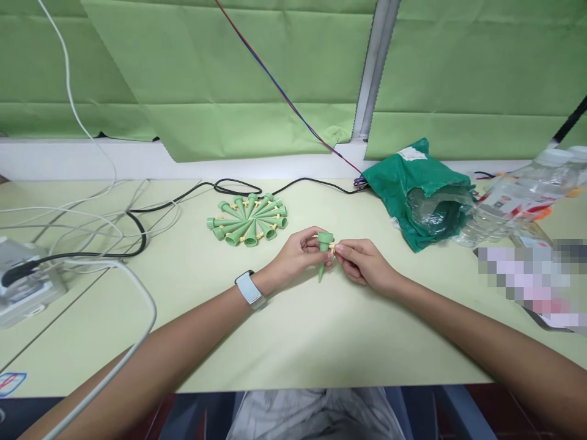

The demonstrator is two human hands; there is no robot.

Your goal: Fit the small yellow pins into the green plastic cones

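At centre frame, the left hand (296,256), a smartwatch (249,289) on its wrist, curls around a green plastic watering spike (324,253), tip pointing down, while the right hand (362,263) pinches the spike's pale yellow fitting (332,247) between finger and thumb. Beyond, on the pale green table (298,342), more green spikes (247,219) lie in a radial ring; further right sit a green plastic bag (426,195) and a clear plastic bottle (518,195).

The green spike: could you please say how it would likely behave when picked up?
The spike is probably stiff and light, since its thin plastic tip looks straight. Its round, tapered body may roll if laid down.
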